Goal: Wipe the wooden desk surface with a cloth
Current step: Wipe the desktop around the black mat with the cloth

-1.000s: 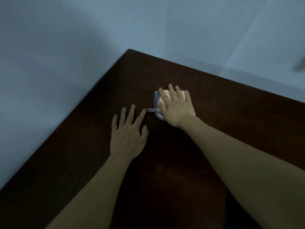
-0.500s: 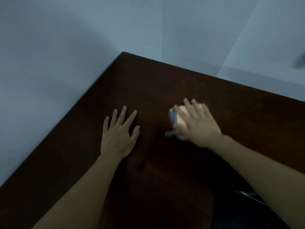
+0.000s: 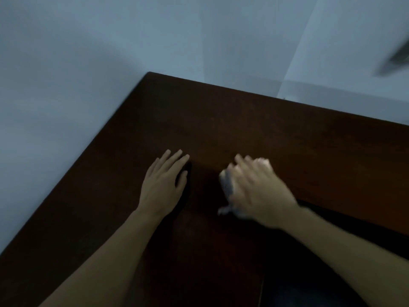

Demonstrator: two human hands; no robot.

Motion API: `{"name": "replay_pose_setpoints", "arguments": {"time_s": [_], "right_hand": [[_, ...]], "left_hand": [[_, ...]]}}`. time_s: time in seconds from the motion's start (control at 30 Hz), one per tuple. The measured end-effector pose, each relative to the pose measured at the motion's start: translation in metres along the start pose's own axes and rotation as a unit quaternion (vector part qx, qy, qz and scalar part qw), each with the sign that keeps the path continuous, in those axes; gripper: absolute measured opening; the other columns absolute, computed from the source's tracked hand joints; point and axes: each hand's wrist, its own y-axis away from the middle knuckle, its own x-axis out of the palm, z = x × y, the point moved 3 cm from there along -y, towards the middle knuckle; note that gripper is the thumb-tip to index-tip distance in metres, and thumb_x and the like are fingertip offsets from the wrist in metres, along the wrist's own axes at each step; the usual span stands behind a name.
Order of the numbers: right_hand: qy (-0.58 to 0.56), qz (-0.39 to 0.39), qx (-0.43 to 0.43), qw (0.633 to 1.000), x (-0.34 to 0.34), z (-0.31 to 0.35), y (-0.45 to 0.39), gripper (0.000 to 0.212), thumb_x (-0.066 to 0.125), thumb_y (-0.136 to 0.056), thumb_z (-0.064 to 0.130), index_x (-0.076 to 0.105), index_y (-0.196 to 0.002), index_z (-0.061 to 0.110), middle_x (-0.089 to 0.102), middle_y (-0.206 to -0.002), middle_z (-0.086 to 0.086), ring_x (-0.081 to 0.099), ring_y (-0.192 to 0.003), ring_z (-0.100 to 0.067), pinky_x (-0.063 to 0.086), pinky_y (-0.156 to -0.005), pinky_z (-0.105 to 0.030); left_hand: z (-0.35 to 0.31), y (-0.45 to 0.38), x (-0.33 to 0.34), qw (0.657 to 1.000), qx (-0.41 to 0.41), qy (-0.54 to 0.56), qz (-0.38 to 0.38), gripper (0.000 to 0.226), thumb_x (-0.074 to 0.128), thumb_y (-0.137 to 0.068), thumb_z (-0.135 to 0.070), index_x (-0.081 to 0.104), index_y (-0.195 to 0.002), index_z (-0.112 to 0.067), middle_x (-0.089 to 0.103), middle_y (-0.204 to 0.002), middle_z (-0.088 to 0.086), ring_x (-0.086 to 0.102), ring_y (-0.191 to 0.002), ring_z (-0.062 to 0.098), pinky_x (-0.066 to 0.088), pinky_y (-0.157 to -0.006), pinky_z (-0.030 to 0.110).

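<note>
The dark brown wooden desk (image 3: 254, 125) fills the lower part of the head view, its far corner at the upper middle. My left hand (image 3: 162, 185) lies flat on the wood with straight fingers, holding nothing. To its right, my right hand (image 3: 257, 191) is blurred by motion and presses flat on a small folded cloth (image 3: 226, 185), pale with a dark patterned edge. Only the cloth's left edge and a trailing corner show from under the palm.
Pale blue-grey walls (image 3: 88, 63) run along the desk's left and far edges and meet behind its corner. A dark blurred object (image 3: 396, 60) sits at the upper right edge. The desk's near edge (image 3: 354, 220) runs under my right forearm, with dark space below.
My right hand has slid the cloth toward me and to the right, away from the far corner. My left hand stays flat on the desk at about the same spot.
</note>
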Motion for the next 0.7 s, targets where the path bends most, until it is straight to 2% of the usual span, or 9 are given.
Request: {"name": "replay_pose_setpoints", "arguments": {"time_s": [0.07,0.17,0.23,0.37,0.47,0.53,0.6,0.63,0.7], "right_hand": [[-0.016,-0.031,0.102,0.994,-0.011,-0.047,-0.025,0.097,-0.015,-0.086,0.077,-0.003,-0.163,0.02,-0.007,-0.171,-0.009,-0.007,-0.157,-0.025,-0.003,-0.127,-0.043],[-0.038,-0.031,0.195,0.979,-0.018,-0.07,-0.047,0.082,-0.003,-0.097,0.068,-0.007,-0.163,0.019,-0.013,-0.171,-0.008,-0.013,-0.157,-0.023,-0.007,-0.126,-0.042],[-0.038,-0.023,0.183,0.982,-0.016,-0.043,-0.043,0.079,0.003,-0.101,0.064,-0.007,-0.163,0.016,-0.013,-0.17,-0.009,-0.013,-0.157,-0.025,-0.006,-0.126,-0.045],[-0.077,-0.022,0.032,0.996,0.009,0.037,0.029,0.082,0.014,-0.102,0.07,-0.004,-0.162,0.018,-0.015,-0.169,-0.007,-0.013,-0.156,-0.025,-0.001,-0.127,-0.048],[-0.05,-0.019,-0.03,0.998,0.016,0.033,0.054,0.084,0.014,-0.101,0.073,0.0,-0.163,0.018,-0.012,-0.169,-0.007,-0.011,-0.157,-0.024,-0.001,-0.127,-0.043],[-0.027,0.013,-0.017,0.999,0.012,0.0,0.037,0.086,0.006,-0.097,0.076,-0.006,-0.162,0.021,-0.016,-0.169,-0.007,-0.013,-0.156,-0.026,-0.004,-0.127,-0.045],[-0.009,-0.038,0.045,0.998,0.002,-0.043,0.011,0.097,-0.011,-0.089,0.079,0.002,-0.163,0.017,-0.002,-0.171,-0.012,-0.001,-0.158,-0.03,0.002,-0.126,-0.046],[-0.013,-0.048,0.09,0.995,-0.001,-0.065,0.0,0.099,-0.017,-0.087,0.079,0.0,-0.163,0.018,-0.004,-0.171,-0.012,-0.003,-0.158,-0.028,0.001,-0.127,-0.045],[-0.028,-0.02,0.164,0.986,-0.003,-0.094,-0.017,0.091,-0.011,-0.09,0.076,-0.011,-0.163,0.021,-0.015,-0.17,-0.009,-0.013,-0.157,-0.024,-0.005,-0.127,-0.044]], "left_hand": [[-0.018,0.0,0.005,1.0,0.006,0.021,0.022,0.05,0.038,-0.106,-0.038,0.032,-0.155,-0.034,0.023,-0.165,-0.012,0.005,-0.154,0.007,0.005,-0.124,0.032],[-0.038,-0.005,0.019,0.998,0.007,0.051,0.042,0.051,0.037,-0.106,-0.039,0.027,-0.156,-0.036,0.017,-0.167,-0.013,0.001,-0.153,0.005,0.0,-0.123,0.03],[-0.044,-0.009,0.027,0.998,-0.006,0.044,0.052,0.051,0.033,-0.107,-0.04,0.023,-0.157,-0.038,0.013,-0.167,-0.013,-0.001,-0.153,0.005,-0.004,-0.121,0.029],[-0.047,-0.009,0.032,0.998,-0.014,0.012,0.059,0.05,0.029,-0.107,-0.041,0.022,-0.157,-0.039,0.008,-0.168,-0.014,-0.004,-0.153,0.005,-0.004,-0.123,0.032],[-0.049,-0.005,0.031,0.998,0.003,-0.011,0.06,0.053,0.029,-0.106,-0.045,0.02,-0.158,-0.041,0.006,-0.169,-0.011,-0.005,-0.154,0.009,-0.003,-0.125,0.035],[-0.05,-0.005,0.031,0.997,0.004,-0.029,0.068,0.056,0.027,-0.103,-0.051,0.017,-0.158,-0.043,0.004,-0.169,-0.01,-0.007,-0.154,0.011,-0.003,-0.125,0.036],[-0.052,-0.005,0.032,0.997,0.006,-0.04,0.067,0.059,0.025,-0.1,-0.055,0.015,-0.157,-0.045,0.003,-0.169,-0.01,-0.007,-0.155,0.012,-0.003,-0.125,0.037],[-0.052,-0.005,0.032,0.997,0.006,-0.042,0.064,0.059,0.024,-0.099,-0.057,0.016,-0.157,-0.045,0.003,-0.169,-0.01,-0.007,-0.155,0.012,-0.003,-0.125,0.038],[-0.051,-0.005,0.034,0.997,0.006,-0.046,0.06,0.06,0.023,-0.098,-0.059,0.016,-0.156,-0.046,0.004,-0.169,-0.01,-0.006,-0.155,0.013,-0.002,-0.125,0.039]]}}
